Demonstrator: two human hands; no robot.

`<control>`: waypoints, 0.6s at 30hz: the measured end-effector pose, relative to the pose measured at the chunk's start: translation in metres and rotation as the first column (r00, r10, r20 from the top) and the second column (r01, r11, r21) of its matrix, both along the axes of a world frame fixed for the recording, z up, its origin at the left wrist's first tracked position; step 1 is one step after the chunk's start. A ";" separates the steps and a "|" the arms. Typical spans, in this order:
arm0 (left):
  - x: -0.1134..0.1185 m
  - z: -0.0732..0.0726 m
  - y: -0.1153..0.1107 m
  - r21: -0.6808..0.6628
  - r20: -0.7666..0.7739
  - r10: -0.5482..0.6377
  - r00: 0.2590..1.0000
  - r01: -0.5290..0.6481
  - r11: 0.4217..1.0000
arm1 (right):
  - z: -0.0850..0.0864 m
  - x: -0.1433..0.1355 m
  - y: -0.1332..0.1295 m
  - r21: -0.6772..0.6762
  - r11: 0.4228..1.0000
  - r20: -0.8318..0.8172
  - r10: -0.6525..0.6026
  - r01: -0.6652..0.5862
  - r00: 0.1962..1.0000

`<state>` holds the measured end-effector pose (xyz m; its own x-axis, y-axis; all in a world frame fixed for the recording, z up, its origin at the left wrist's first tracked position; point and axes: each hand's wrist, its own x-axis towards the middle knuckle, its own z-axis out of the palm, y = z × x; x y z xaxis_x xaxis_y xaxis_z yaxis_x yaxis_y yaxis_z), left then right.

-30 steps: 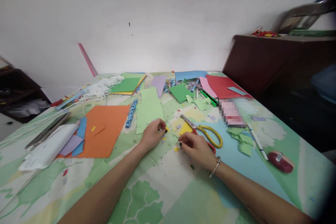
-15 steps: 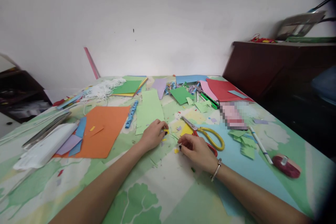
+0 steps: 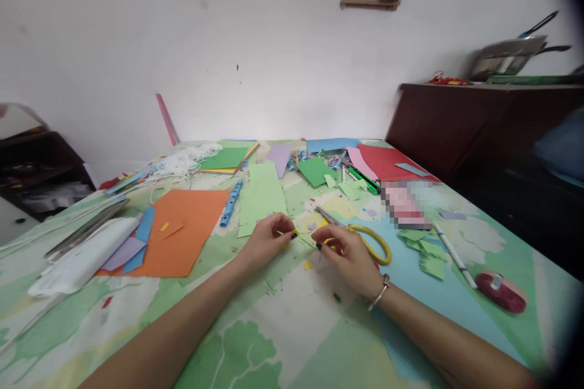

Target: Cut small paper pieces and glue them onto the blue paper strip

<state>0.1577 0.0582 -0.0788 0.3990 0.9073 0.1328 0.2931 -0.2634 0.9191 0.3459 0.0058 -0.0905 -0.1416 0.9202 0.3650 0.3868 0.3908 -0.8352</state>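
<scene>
Well short of the far edge of the table (image 3: 328, 340), the left hand (image 3: 269, 242) pinches a yellow scrap (image 3: 296, 233), likely light, easily creased, best held by its rim; the right hand (image 3: 350, 257) curls loosely, hold unclear.

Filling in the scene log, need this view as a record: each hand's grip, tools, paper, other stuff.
left hand: grip closed at the fingertips on a yellow scrap
right hand: fingers curled; whether its grip holds anything is unclear
scissors: beside the right hand, partly hidden by it
orange sheet: left side
light green sheet: beyond the left hand
light blue sheet: right side
white pen: far right, near a maroon item
white string: far left, tangled pile
</scene>
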 end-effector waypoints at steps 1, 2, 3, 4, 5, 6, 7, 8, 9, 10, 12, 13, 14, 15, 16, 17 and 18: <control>0.002 0.005 -0.006 -0.086 0.070 -0.021 0.997 0.027 0.996 | 0.002 0.000 -0.001 0.043 0.999 -0.003 0.017 -0.016 1.000; 0.004 0.009 -0.013 -0.166 0.126 -0.030 0.992 0.051 0.985 | 0.005 0.000 -0.002 0.077 0.996 -0.002 0.044 -0.044 0.999; 0.006 0.013 -0.019 -0.247 0.177 -0.034 0.984 0.078 0.966 | 0.006 0.000 -0.003 0.104 0.992 -0.001 0.077 -0.076 0.997; 0.008 0.016 -0.024 -0.313 0.220 -0.046 0.974 0.115 0.943 | 0.008 0.000 -0.004 0.121 0.986 0.002 0.115 -0.114 0.993; 0.009 0.018 -0.028 -0.355 0.253 -0.058 0.966 0.148 0.923 | 0.008 -0.001 -0.005 0.129 0.981 0.010 0.147 -0.147 0.989; 0.010 0.020 -0.032 -0.385 0.275 -0.064 0.959 0.170 0.907 | 0.009 -0.001 -0.006 0.133 0.976 0.019 0.172 -0.173 0.985; 0.010 0.020 -0.035 -0.402 0.290 -0.066 0.955 0.184 0.897 | 0.009 -0.001 -0.007 0.137 0.972 0.027 0.186 -0.188 0.982; 0.011 0.021 -0.036 -0.411 0.298 -0.060 0.953 0.185 0.892 | 0.009 -0.002 -0.007 0.143 0.971 0.034 0.188 -0.191 0.982; 0.011 0.021 -0.037 -0.418 0.300 -0.050 0.953 0.178 0.891 | 0.009 -0.002 -0.008 0.151 0.971 0.038 0.182 -0.186 0.983; 0.011 0.020 -0.038 -0.421 0.298 -0.040 0.954 0.169 0.891 | 0.010 -0.002 -0.008 0.159 0.972 0.039 0.171 -0.175 0.985; 0.011 0.020 -0.038 -0.427 0.286 -0.031 0.958 0.156 0.891 | 0.011 -0.003 -0.009 0.172 0.973 0.032 0.149 -0.153 0.988; 0.010 0.019 -0.037 -0.429 0.281 -0.030 0.959 0.154 0.890 | 0.012 -0.003 -0.009 0.173 0.974 0.031 0.145 -0.149 0.989; 0.010 0.019 -0.037 -0.430 0.278 -0.031 0.960 0.154 0.889 | 0.013 -0.003 -0.009 0.175 0.973 0.032 0.147 -0.151 0.989; 0.010 0.018 -0.037 -0.432 0.279 -0.031 0.960 0.154 0.889 | 0.013 -0.003 -0.009 0.176 0.972 0.038 0.154 -0.158 0.987; 0.010 0.018 -0.036 -0.433 0.281 -0.028 0.959 0.153 0.888 | 0.014 -0.003 -0.009 0.176 0.970 0.046 0.160 -0.166 0.986; 0.009 0.017 -0.036 -0.436 0.282 -0.026 0.959 0.153 0.887 | 0.014 -0.003 -0.009 0.179 0.968 0.053 0.167 -0.174 0.984; 0.009 0.017 -0.036 -0.439 0.282 -0.024 0.959 0.152 0.885 | 0.014 -0.003 -0.009 0.181 0.967 0.058 0.173 -0.181 0.983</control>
<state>0.1669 0.0222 -0.0620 0.4885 0.8553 -0.1727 0.0210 0.1863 0.9823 0.3432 -0.0028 -0.0766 -0.3144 0.7964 0.5167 0.3306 0.6020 -0.7268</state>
